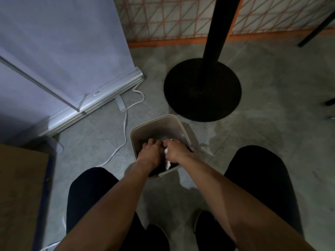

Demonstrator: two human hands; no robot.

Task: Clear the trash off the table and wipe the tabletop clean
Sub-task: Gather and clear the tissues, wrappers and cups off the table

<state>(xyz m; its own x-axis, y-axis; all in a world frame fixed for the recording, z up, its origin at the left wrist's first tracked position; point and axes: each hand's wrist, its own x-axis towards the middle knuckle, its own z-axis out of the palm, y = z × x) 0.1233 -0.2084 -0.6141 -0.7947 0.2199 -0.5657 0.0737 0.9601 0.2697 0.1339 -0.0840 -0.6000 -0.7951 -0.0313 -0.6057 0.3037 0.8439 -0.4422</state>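
A view from the person's head looks straight down at a grey floor. Both bare forearms reach forward and down into a small beige waste bin (pixel 155 122) that stands on the floor between the person's knees, which are clad in black. The two hands meet inside the bin's mouth, side by side and touching. The left hand (pixel 151 151) lies knuckles up with its fingers bent down into the dark inside of the bin; what they hold, if anything, cannot be seen. The right hand (pixel 176 151) is curled round a piece of white crumpled trash (pixel 167 161), which shows as small white patches between the two hands and under the right palm. The trash sits within the bin's rim, low toward the near wall.

Beyond the bin stands a black pole (pixel 220 28) on a round black base (pixel 202 89). To the left a pale blue roll-up banner (pixel 59 42) rests on its silver foot, and a white cable (pixel 125 124) snakes across the floor beside the bin. A brown cardboard box (pixel 20 192) fills the lower left corner. An orange-framed lattice screen (pixel 172 20) runs along the back.
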